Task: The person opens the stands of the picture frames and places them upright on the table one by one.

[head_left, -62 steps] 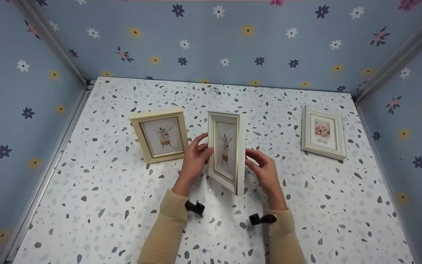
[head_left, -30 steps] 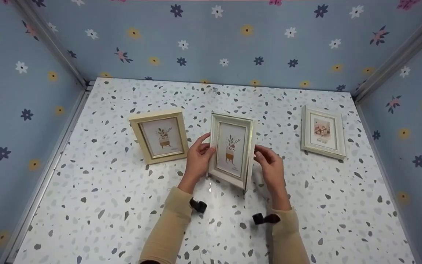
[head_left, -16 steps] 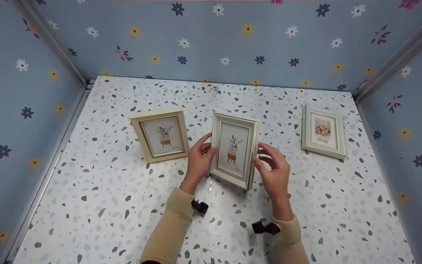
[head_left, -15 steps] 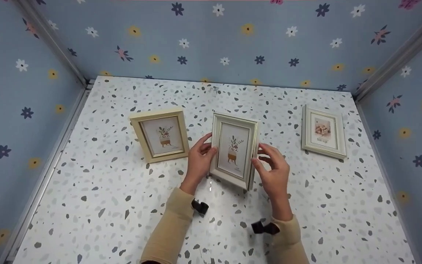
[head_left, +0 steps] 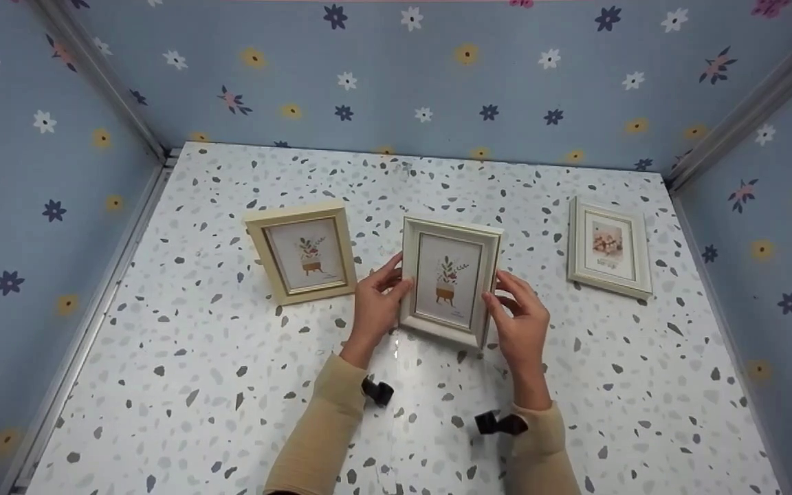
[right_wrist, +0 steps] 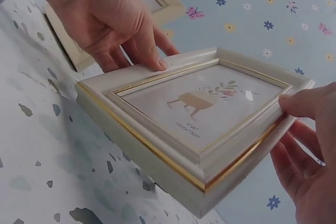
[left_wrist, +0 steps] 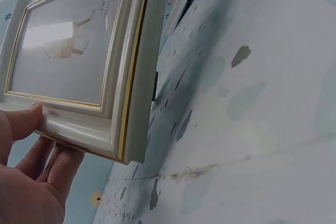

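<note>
Your left hand (head_left: 377,309) and right hand (head_left: 524,330) are pinching opposite long sides of the white, gold-lined rectangular picture frame (head_left: 447,283), thumbs in front, neither being nearer. It is leaning back between them, long axis running toward the white, grey-flecked bench's (head_left: 231,419) far edge; you cannot tell whether it is touching.
</note>
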